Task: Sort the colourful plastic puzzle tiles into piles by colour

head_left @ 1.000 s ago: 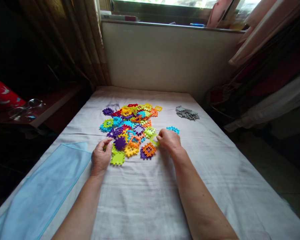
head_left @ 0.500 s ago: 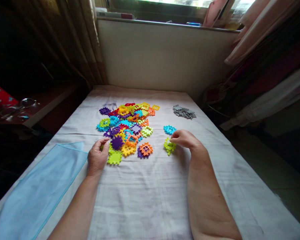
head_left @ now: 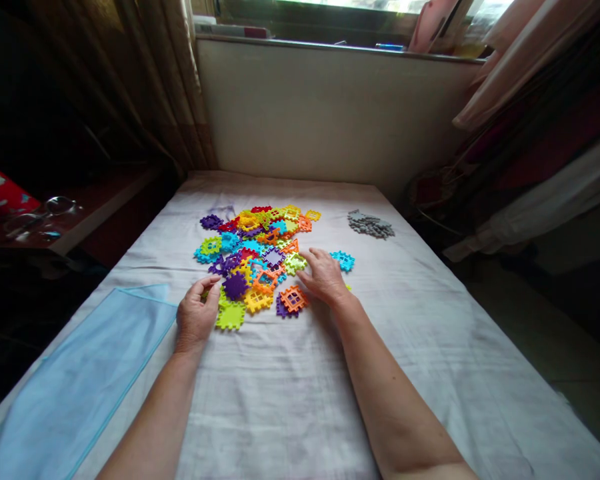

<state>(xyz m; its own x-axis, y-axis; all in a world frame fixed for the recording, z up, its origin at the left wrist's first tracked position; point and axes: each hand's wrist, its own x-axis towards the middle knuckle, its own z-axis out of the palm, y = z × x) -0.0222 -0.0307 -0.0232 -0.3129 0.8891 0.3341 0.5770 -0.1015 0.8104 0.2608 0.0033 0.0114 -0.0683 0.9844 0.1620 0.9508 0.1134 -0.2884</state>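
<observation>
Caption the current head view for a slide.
Left hand and right hand beside a heap of colourful notched tiles on a pale sheet, grey pieces piled apart.

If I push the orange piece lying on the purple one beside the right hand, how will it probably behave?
The orange piece looks like thin plastic: probably stiff, and light given its openings. Lying nearly flat, it should slide rather than roll, though it might drag the purple piece beneath.
</observation>
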